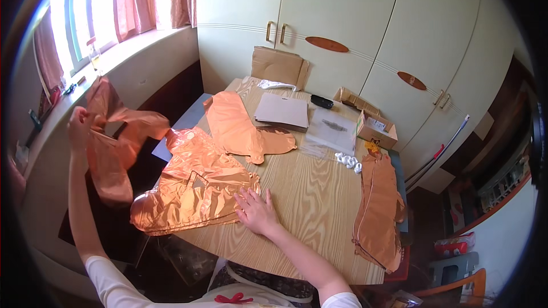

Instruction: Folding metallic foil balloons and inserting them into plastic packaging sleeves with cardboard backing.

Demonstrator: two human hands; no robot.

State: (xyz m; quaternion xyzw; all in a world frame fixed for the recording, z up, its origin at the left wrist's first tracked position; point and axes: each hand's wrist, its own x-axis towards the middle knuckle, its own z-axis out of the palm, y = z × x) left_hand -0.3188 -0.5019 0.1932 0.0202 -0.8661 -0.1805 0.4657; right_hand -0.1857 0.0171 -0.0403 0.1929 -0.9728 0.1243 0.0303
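Note:
My left hand (80, 124) is raised off the table's left side, its fingers closed on the edge of a flat, copper-coloured foil balloon (108, 171). That balloon hangs in folds beside the table, with one part reaching toward the tabletop. A shiny pile of flat copper foil balloons (191, 191) lies at the table's left front, partly over the edge. On its right corner rests my right hand (257, 211), fingers spread and palm down. Behind the pile lies a duller, uninflated foil balloon (228, 120).
More folded foil balloons (378, 211) lie along the right edge of the wooden table (302, 205). Toward the back are grey card sheets (282, 109), a clear plastic bag (331, 134), a black object (322, 101), white rolls (348, 162) and an open box (377, 128).

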